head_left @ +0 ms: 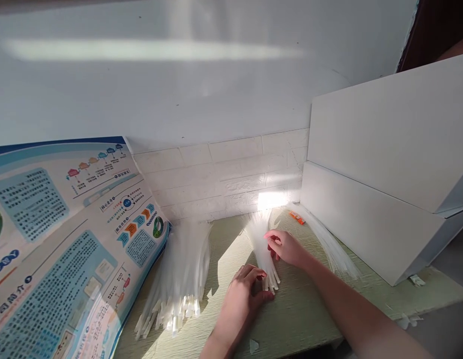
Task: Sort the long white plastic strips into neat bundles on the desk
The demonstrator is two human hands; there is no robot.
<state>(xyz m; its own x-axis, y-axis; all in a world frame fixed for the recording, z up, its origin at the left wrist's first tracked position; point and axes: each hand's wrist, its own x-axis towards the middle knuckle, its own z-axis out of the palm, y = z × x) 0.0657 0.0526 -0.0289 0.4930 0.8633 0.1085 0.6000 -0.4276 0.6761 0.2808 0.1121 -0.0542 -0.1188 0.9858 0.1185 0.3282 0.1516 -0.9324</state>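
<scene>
Left hand [242, 301] and right hand [286, 248] close around translucent cable ties [262, 252] (partly hidden behind both).

Across the left side of the frame, a blue-and-white printed poster [67, 239], all in Chinese. Near its lower left edge, beside a small blue round bullet, the dark heading 公司简介, "company profile". Around that heading, blocks of small dark print on pale blue panels, too small to read. Toward the poster's upper right, a stepped row of coloured house-shaped icons with tiny captions, illegible. Below them, coloured arrow tabs and a round green-and-blue emblem, labels likewise unreadable. On the small orange packet [297, 218] at the far end of the desk, print too blurred to read. On the white cable ties [177, 284], nothing legible.
</scene>
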